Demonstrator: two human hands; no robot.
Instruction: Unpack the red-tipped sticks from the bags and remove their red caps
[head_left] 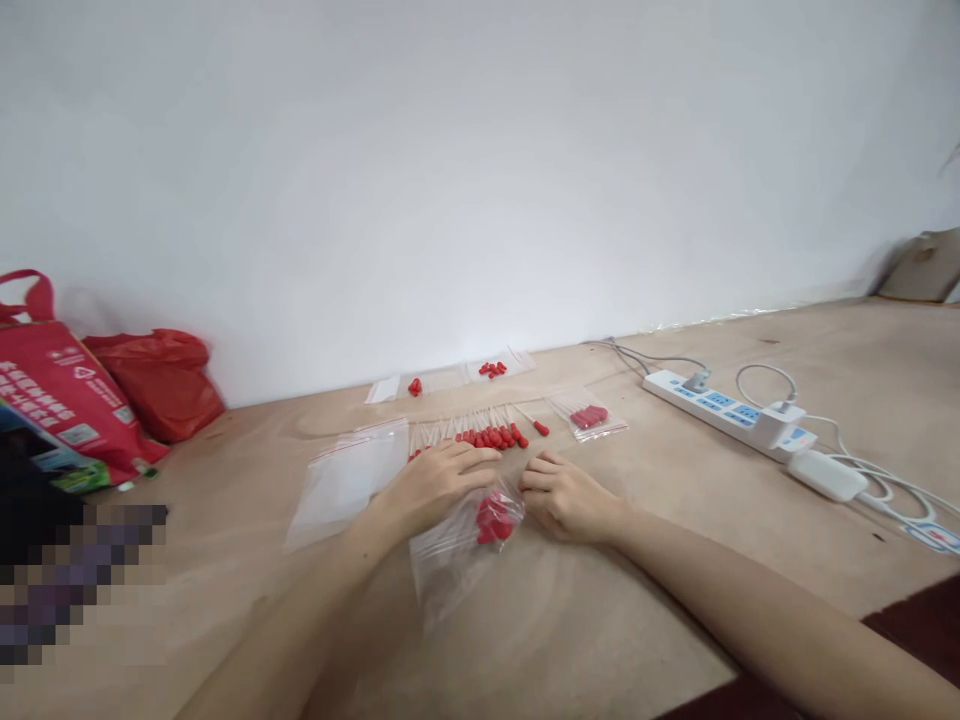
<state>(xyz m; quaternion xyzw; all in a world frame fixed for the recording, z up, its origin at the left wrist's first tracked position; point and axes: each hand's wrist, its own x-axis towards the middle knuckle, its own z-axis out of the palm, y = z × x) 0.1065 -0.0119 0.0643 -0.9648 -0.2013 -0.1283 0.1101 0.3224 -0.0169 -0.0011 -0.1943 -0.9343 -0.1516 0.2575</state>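
Observation:
My left hand (435, 482) lies palm down on the wooden table (675, 520), fingers stretched over the top of a clear zip bag (457, 550) that holds several red-capped droppers (493, 520). To the right, my right hand (564, 495) rests with fingers curled at the bag's mouth, pinching its edge. Just beyond both hands runs a row of loose droppers with red bulbs (495, 436).
Empty clear bags (349, 478) lie at the left. A filled bag (589, 416) and two more bags (491, 370) sit farther back by the white wall. A white power strip (724, 408) with cables is at the right, red bags (161, 382) at the left.

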